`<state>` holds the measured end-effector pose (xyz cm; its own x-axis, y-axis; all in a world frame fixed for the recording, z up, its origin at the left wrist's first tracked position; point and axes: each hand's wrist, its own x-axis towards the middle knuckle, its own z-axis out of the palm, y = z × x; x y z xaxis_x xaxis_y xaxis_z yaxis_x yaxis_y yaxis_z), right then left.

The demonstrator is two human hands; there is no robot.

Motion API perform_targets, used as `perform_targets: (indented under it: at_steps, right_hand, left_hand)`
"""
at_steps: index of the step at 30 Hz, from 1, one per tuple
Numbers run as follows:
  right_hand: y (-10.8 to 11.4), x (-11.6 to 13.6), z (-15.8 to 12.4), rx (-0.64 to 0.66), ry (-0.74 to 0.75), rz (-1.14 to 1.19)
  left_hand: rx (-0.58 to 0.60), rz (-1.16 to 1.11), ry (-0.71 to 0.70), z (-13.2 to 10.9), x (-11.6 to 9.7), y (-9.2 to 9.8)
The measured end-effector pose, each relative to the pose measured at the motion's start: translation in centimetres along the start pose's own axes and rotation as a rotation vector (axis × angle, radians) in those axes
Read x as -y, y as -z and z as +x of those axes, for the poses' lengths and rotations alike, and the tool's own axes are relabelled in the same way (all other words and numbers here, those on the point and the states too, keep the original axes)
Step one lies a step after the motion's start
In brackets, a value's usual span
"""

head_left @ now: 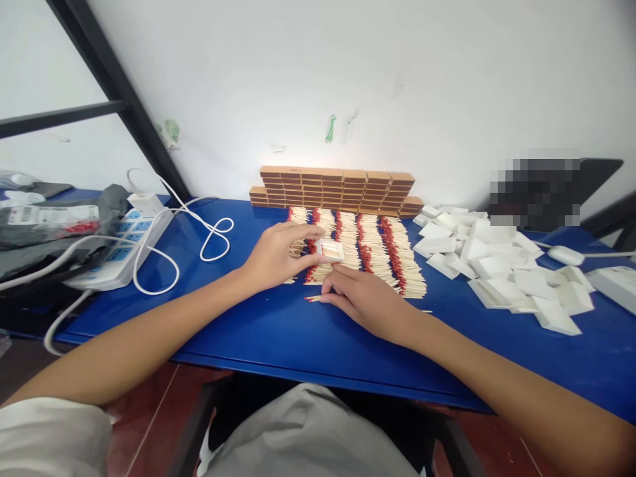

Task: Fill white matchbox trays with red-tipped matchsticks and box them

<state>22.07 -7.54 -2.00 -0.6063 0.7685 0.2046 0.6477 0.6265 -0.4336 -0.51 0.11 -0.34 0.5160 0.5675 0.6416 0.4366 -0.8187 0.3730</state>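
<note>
My left hand [283, 255] grips a small white matchbox tray [332, 250] between thumb and fingers, holding it over the rows of matches. A few pale sticks show inside the tray. Just in front, my right hand [365, 298] pinches a few matches [314, 299], their red heads pointing left, low over the blue table. Several rows of red-headed matches [380, 248] lie side by side beyond my hands. Behind them stands a stacked wall of brown matchboxes [332, 189].
A heap of empty white trays [497, 258] lies on the right of the blue table [258, 338]. At left are a power strip [129, 242], looped white cable [218, 242] and a grey plastic bag [54, 222]. A dark screen [596, 179] leans at the back right.
</note>
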Motion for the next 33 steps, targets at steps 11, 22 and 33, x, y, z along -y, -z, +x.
perform_targets:
  at_steps: [11,22,33]
  right_hand:
    - [2.9,-1.3,-0.3,-0.204,0.009,-0.021]
    - [3.5,-2.1,0.0,-0.319,-0.039,-0.077]
    - [4.2,-2.2,-0.4,-0.297,-0.009,-0.067]
  left_hand:
    - [-0.017,0.016,-0.019,0.1,-0.1,0.2]
    - [0.009,-0.196,0.064,-0.2,-3.0,-0.1]
    - [0.003,-0.208,0.063,-0.2,-3.0,0.0]
